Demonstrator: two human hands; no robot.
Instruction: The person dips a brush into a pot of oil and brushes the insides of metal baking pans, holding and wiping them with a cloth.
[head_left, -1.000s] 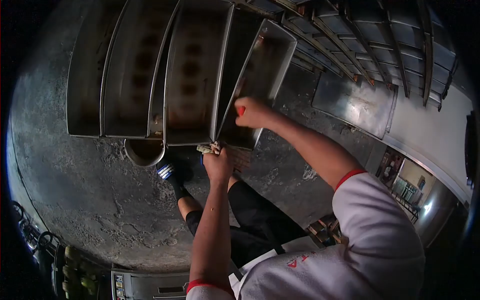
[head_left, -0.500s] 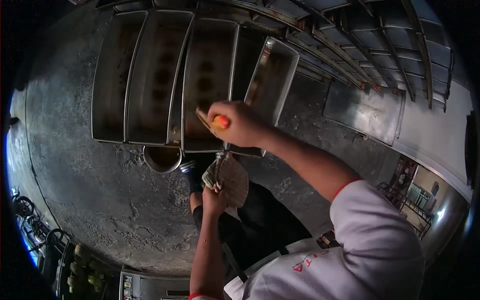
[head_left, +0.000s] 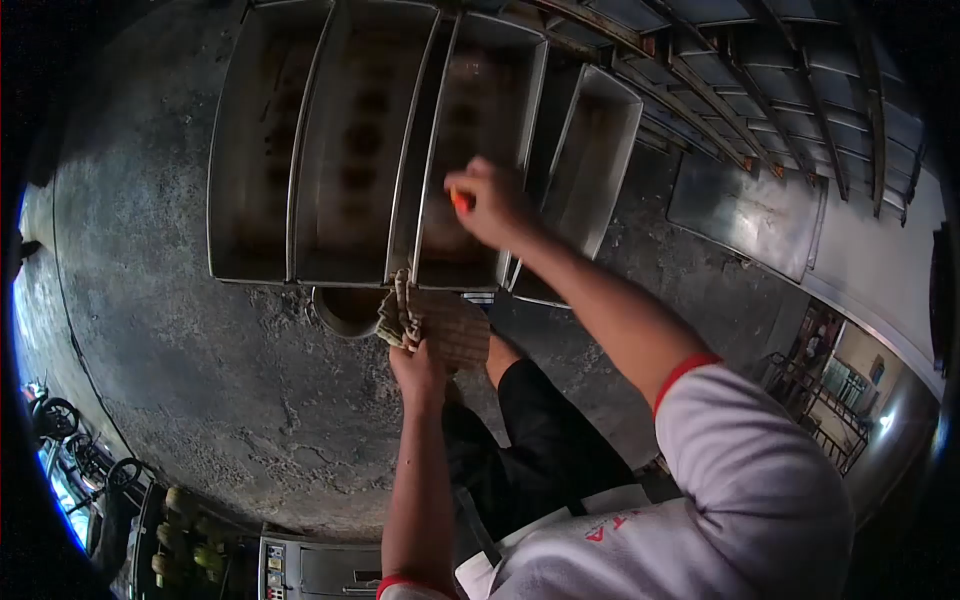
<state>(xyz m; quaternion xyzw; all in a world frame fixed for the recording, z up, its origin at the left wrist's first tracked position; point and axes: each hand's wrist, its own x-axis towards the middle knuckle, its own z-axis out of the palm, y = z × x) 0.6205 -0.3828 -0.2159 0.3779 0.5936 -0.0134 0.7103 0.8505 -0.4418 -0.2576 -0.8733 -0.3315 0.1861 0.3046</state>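
My right hand (head_left: 492,208) is closed around a tool with an orange-red handle end (head_left: 461,199); its working end is blurred and hidden. The hand is over the third long metal pan (head_left: 487,100), whose inside has brown stains. Below, my left hand (head_left: 418,372) grips a worn, quilted-looking cloth (head_left: 456,330) at the near end of that pan. Part of the cloth reaches up to the pan's rim, and I cannot tell whether it grips the edge.
Two more stained pans, the far-left pan (head_left: 255,150) and its neighbour (head_left: 345,190), stand alongside. A tilted pan (head_left: 590,165) lies to the right. A round metal pot (head_left: 340,318) sits on the concrete floor (head_left: 200,370). A metal rack (head_left: 740,90) rises at upper right.
My left hand and the cloth have moved up to the pan's near edge. My right hand has shifted right and up over the pan. The view has shifted, and the rightmost pan appears farther right.
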